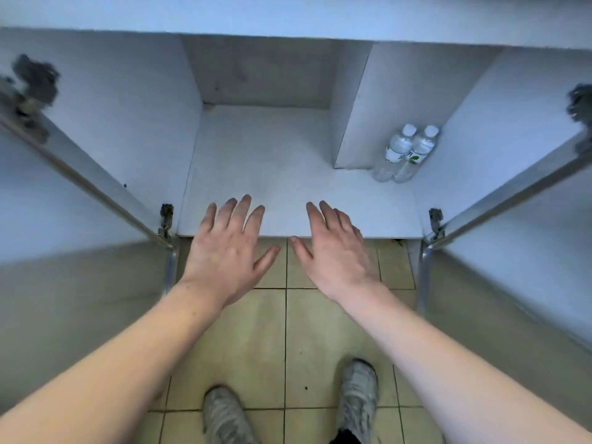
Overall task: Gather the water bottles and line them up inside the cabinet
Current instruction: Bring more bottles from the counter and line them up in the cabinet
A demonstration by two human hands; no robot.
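Two clear water bottles with white caps, one (395, 152) on the left and one (416, 153) on the right, stand side by side, touching, at the right side of the white cabinet floor (272, 161). My left hand (226, 248) and my right hand (333, 248) hover palm down with fingers spread over the cabinet's front edge. Both hold nothing. The bottles are well to the right of my right hand.
Both cabinet doors stand wide open, the left door (80, 193) and the right door (519, 193), with hinges at the front corners. A white partition (384, 104) rises just left of the bottles. Beige floor tiles (256, 331) and my shoes (358, 395) lie below.
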